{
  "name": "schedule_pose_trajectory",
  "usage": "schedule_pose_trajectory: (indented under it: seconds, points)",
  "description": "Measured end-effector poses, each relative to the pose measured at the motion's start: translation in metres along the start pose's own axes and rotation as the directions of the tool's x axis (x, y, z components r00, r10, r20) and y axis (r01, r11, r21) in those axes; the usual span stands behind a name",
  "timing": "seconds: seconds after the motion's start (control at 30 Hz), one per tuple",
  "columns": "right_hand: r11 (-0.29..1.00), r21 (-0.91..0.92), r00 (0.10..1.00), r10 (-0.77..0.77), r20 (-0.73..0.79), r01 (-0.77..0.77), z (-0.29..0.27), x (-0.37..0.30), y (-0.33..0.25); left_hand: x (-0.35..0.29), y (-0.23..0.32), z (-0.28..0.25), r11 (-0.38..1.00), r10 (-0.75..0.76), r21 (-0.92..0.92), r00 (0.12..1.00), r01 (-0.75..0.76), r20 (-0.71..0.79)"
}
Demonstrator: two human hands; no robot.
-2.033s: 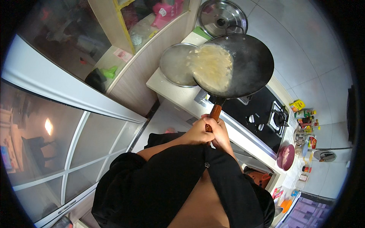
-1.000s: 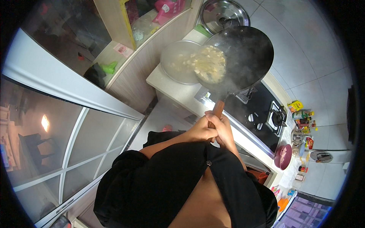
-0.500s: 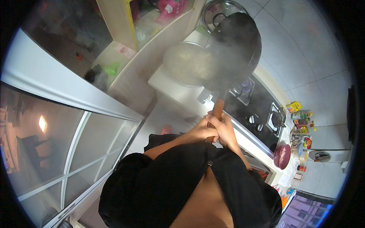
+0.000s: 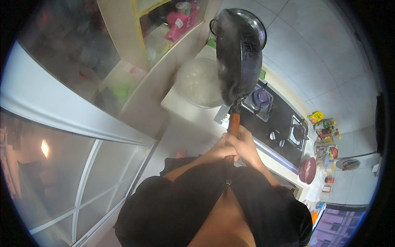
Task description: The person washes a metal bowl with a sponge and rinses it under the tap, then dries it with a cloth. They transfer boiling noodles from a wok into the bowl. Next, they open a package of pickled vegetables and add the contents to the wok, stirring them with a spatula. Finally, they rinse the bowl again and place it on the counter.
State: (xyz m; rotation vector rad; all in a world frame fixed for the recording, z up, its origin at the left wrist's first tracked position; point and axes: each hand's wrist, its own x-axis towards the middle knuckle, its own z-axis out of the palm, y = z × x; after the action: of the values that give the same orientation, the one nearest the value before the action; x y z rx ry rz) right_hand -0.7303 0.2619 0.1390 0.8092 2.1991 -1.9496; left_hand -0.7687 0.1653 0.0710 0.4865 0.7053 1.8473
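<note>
Both of my hands are wrapped round the brown wooden handle (image 4: 234, 124) of a black wok (image 4: 242, 61). My left hand (image 4: 220, 150) and my right hand (image 4: 243, 144) overlap, closed together near the handle's end. The wok is tipped steeply to the left, its rim over the right side of a round metal basin (image 4: 186, 91). Pale, cloudy liquid fills the basin, with blurred lumps in it and steam above. The wok's inside is mostly turned from sight.
A blue flame burns on the near burner (image 4: 262, 97) of the black gas hob (image 4: 279, 123). Behind the wok stands a shiny round metal pan or lid (image 4: 260, 31). Bottles (image 4: 326, 124) and a dark red bowl (image 4: 307, 170) line the counter to the right. A glazed sliding door (image 4: 84, 181) is at left.
The wok has tilted further left, its dark outer side now facing right. Steam has thinned, and the burner flame shows more plainly. Both hands keep hold of the handle.
</note>
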Motion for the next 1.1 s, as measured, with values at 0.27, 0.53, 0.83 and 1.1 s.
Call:
schedule_pose_trajectory:
  seconds: [0.27, 0.53, 0.83, 1.1]
  points:
    - [1.000, -0.016, 1.000, -0.009, 0.028, 0.010, 0.000, -0.003, -0.007, 0.001, 0.004, 0.003, 0.999, -0.009, -0.038, 1.000, 0.010, 0.020]
    - [0.991, 0.009, 0.991, -0.132, 0.038, 0.132, -0.012, -0.001, 0.010, 0.007, -0.003, 0.007, 0.997, 0.009, 0.071, 1.000, -0.008, -0.014]
    - [0.844, 0.536, 0.939, -0.213, 0.270, 0.037, -0.034, 0.018, 0.047, 0.022, 0.003, 0.027, 0.832, 0.145, 0.553, 0.980, -0.048, -0.133]
    - [0.606, 0.793, 0.936, -0.241, 0.258, -0.063, -0.051, 0.027, 0.057, 0.057, 0.020, 0.041, 0.630, -0.061, 0.727, 0.952, 0.271, -0.301]
